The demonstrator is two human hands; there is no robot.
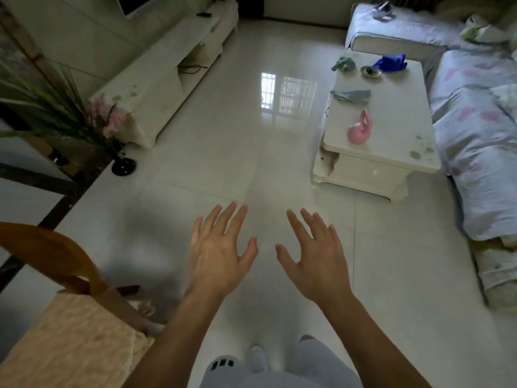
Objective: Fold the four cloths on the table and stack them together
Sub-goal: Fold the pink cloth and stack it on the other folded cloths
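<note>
- Bare and held palm-down over glossy pale floor tiles, the left hand and right hand hover side by side with fingers spread, gripping nothing.
- Grey trouser legs and a light slipper show below the forearms; a wooden chair with a curved back and beige cushion stands just to the left.
- A wide stretch of tiled floor lies between the hands and the white coffee table, which stands well ahead to the right.
- On the table's smooth top lie four crumpled cloths: a pink cloth nearest, a grey-blue cloth by the left edge, a green cloth at the far left corner, and a bright blue cloth at the far end.
- A small round dish sits between the green and blue cloths.
- A sofa draped in pale floral fabric runs close along the table's right side.
- Across the floor to the left stand a long white cabinet and a potted plant with pink flowers.
</note>
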